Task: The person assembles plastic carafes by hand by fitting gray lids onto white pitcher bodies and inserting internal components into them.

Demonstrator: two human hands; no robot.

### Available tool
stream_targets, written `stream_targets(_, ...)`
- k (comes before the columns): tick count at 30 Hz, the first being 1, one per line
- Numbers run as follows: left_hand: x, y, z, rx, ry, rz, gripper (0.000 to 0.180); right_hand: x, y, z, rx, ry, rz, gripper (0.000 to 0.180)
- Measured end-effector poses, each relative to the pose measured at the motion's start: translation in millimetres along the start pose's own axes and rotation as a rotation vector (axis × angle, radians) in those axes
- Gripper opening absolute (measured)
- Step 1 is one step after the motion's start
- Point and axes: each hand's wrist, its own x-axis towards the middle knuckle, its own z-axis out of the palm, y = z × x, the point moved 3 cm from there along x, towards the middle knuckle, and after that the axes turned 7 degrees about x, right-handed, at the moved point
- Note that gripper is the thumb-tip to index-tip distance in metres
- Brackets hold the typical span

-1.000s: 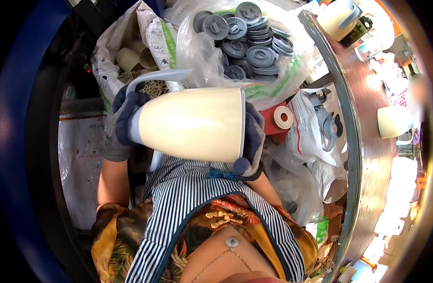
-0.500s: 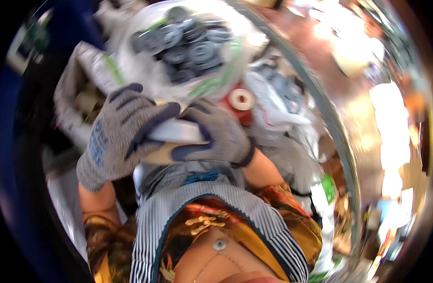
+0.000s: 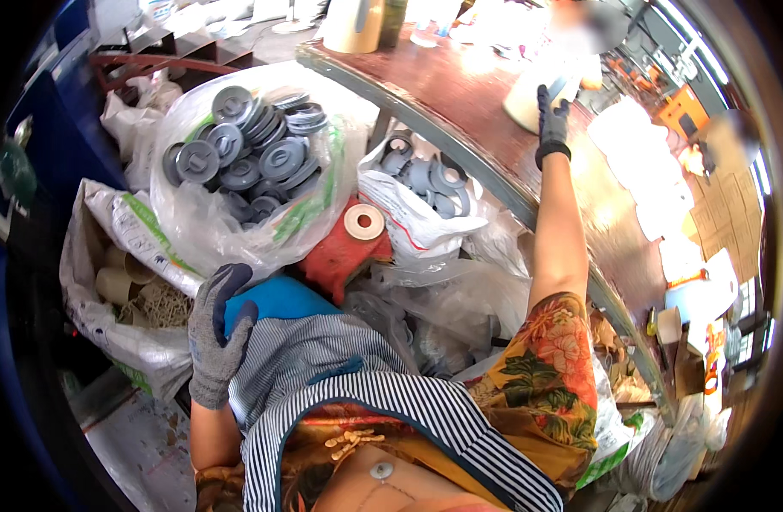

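Both my hands wear grey knit gloves with dark-coated palms and fingers. My left hand (image 3: 221, 333) is open beside my lap, thumb and fingers apart, next to a smooth blue surface (image 3: 282, 300) at the edge of the striped apron (image 3: 298, 350). Stretched far to the right over the brown tabletop (image 3: 468, 94), my right hand (image 3: 555, 124) has its fingers extended and spread. It overlaps the right side of a cream, rounded container (image 3: 524, 96); whether it touches it I cannot tell. A pale greyish piece shows behind the fingertips, too blurred to name.
A clear bag of grey round lids (image 3: 282, 160) stands ahead, beside a white bag of grey curved parts (image 3: 434, 179). Between them and me is a red object with a cream ring (image 3: 363, 222). Left is a sack with beige cups (image 3: 114, 286). The table's metal edge (image 3: 494, 183) runs diagonally.
Both hands were together over my lap around a cream piece with a white part; now they are apart. My right arm has stretched out over the table, and the view has turned rightward.
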Motion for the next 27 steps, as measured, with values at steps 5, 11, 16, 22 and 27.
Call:
stream_targets(5, -73.5, -64.9, -51.3, 0.111, 0.158, -0.372, 0.043, -138.5, -65.5, 65.0, -0.12, -0.271, -0.851, 0.057)
stream_targets(11, -178.9, -173.5, -99.7, 0.239, 0.595, -0.814, 0.034, -382.9, -90.4, 38.6, 0.282, -0.951, -0.74, 0.039)
stream_targets(16, -349.4, -263.7, -147.5, 0.52, 1.305, -1.113, 0.069, -466.0, -131.3, 55.8, 0.388, -1.018, -0.979, 0.043)
stream_targets(22, -384.8, -258.8, -188.9, 0.818, 1.434, -1.561, 0.112, -463.6, -154.3, 56.9, 0.326, -1.028, -0.987, 0.043)
stream_targets(27, -371.9, -284.7, -232.8, 0.687, 1.231, -1.771, 0.128, -466.8, -136.3, 54.2, 0.237, -1.058, -0.961, 0.042)
